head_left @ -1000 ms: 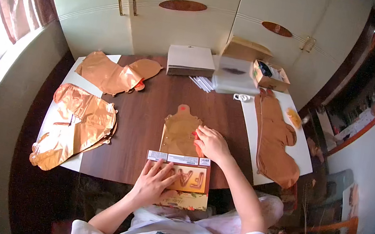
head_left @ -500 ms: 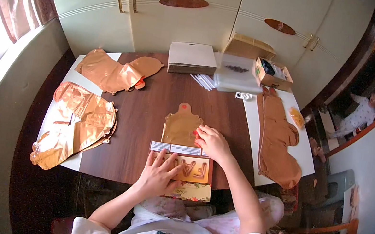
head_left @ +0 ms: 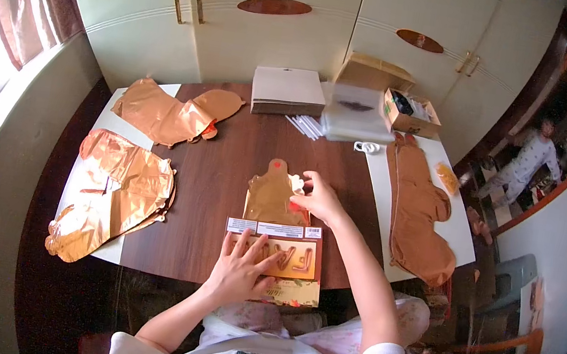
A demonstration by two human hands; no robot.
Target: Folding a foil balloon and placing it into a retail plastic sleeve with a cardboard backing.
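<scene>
A folded gold foil balloon [head_left: 270, 193] lies flat at the middle of the table, with a rounded tab and red dot at its far end. Its near part meets a printed card sleeve [head_left: 300, 259], orange and gold with white label strips. My left hand [head_left: 241, 262] rests on the sleeve, fingers spread, pressing it down. At the balloon's right edge, my right hand [head_left: 320, 199] pinches the foil between thumb and fingers. The foil there is lifted and shines white, beside a small red patch. How much foil is in the pinch is partly hidden.
Gold foil balloons lie in piles at the left [head_left: 117, 185] and far left [head_left: 168, 112]. A brown foil stack [head_left: 421, 212] lies right. Along the back stand a white box [head_left: 287, 93], white straws [head_left: 304, 127], clear bags [head_left: 358, 118] and an open carton [head_left: 410, 115]. Another person [head_left: 535, 160] stands beyond the doorway.
My right hand has shifted slightly away from me, and the foil edge beside it now rises and glints. My left hand stays on the sleeve. The person in the doorway has changed posture.
</scene>
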